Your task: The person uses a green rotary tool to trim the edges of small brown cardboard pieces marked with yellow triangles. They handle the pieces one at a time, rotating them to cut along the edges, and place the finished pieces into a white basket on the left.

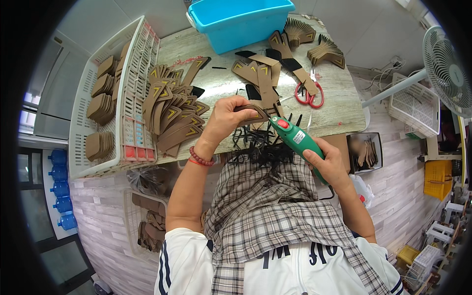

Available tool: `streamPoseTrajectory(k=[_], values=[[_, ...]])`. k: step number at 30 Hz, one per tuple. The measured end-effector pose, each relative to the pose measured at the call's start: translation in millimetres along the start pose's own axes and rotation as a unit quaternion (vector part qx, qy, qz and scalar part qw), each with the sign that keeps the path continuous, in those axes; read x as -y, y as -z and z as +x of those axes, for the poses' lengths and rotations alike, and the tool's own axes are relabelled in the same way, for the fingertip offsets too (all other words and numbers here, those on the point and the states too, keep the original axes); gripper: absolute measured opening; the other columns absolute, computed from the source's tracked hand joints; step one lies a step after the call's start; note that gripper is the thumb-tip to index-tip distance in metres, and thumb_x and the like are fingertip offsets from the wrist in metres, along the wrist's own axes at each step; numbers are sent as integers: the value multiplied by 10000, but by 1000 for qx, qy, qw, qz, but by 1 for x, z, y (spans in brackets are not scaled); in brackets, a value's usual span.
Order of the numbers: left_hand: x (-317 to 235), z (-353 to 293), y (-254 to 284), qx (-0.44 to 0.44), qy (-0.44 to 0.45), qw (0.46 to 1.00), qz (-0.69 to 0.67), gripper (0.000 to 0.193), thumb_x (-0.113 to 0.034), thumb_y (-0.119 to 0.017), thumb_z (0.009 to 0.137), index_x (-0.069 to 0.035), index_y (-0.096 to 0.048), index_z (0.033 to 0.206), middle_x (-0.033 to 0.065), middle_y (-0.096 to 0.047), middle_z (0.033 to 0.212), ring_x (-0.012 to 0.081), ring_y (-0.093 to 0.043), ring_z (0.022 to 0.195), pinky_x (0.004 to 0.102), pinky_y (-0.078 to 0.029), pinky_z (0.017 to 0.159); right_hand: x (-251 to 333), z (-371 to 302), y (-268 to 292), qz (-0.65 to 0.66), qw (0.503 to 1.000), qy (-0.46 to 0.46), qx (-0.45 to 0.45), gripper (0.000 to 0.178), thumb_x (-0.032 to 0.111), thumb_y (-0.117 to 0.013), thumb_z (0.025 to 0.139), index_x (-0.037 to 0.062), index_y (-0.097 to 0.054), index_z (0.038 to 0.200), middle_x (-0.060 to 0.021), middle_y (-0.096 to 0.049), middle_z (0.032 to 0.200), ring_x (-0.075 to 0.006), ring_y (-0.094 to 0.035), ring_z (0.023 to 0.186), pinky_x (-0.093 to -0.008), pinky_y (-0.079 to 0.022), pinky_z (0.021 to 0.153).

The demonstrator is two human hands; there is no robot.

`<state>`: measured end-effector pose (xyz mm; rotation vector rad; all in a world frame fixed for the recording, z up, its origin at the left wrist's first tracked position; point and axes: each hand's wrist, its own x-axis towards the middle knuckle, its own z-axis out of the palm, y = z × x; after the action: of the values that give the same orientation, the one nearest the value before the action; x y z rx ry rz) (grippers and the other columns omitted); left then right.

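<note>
My left hand [227, 119] pinches a flat brown piece [253, 114] with a curved end, holding it above the front of the table. Wrapped round the green body of a pair of electric scissors [295, 137] is my right hand [327, 160]. The tool has a red button, and its dark head meets the right end of the brown piece; the exact contact is too small to tell. Black trimmings [263, 151] lie under the tool, on the table edge and my checked apron [275, 216]. Beyond my hands lie several brown pieces [265, 83] with yellow V marks and black ends.
A pile of brown pieces [169, 110] lies at left, beside a white crate [135, 93] holding stacks. Red-handled scissors [322, 95] lie at right. Fanned pieces [327, 50] and a blue tub [241, 24] stand at the back. A fan [445, 69] reaches in at right.
</note>
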<state>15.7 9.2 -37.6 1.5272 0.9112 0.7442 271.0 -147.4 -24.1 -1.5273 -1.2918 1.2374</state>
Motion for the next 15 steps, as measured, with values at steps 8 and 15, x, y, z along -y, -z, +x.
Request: streamPoseTrajectory(k=[8, 15], values=[[2, -2, -10, 41, 30, 997, -50, 82, -62, -701, 821, 9, -677, 853, -18, -642, 765, 30, -556, 694, 180, -443, 619, 4, 2, -4, 21, 1000, -9, 1, 384, 237, -691, 878, 4, -617, 1174, -17, -621, 770, -61, -552, 638, -225, -461, 576], [-17, -21, 2, -105, 99, 988, -62, 90, -104, -681, 841, -24, -700, 877, 9, -666, 771, 62, -590, 690, 214, -485, 622, -9, 4, -5, 76, 997, -15, -29, 373, 224, -687, 882, 5, -617, 1175, -7, -604, 754, -54, -537, 623, -221, -455, 567]])
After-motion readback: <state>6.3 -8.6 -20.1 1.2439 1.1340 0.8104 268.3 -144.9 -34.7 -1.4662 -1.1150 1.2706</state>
